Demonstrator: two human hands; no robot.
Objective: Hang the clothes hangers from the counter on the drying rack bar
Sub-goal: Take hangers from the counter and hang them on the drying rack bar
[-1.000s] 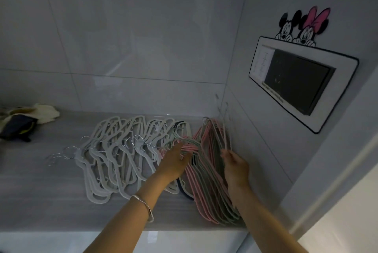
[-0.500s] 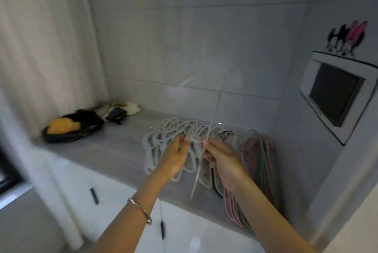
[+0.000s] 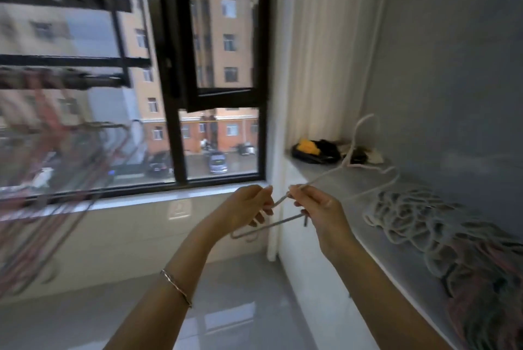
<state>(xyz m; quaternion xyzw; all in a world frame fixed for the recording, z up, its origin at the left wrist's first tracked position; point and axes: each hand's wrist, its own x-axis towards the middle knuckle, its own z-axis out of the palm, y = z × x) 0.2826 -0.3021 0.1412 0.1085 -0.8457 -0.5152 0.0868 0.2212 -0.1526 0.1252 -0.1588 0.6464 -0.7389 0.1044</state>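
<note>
Now the view has swung from the tiled corner to the black-framed window [image 3: 220, 72]. Left hand [image 3: 249, 205] and right hand [image 3: 319, 208] both pinch a thin grey hanger [image 3: 271, 224] at frame centre, lifted clear of the pile of pale plastic hangers [image 3: 410, 216] on the grey counter [image 3: 308, 167] at right.

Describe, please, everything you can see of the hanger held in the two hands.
The hanger is thin and pale grey, blurred by motion; its material is unclear. It is tilted in mid-air, its far end raised over the counter. The left hand and right hand each pinch it near one corner; nothing else touches it.
</note>
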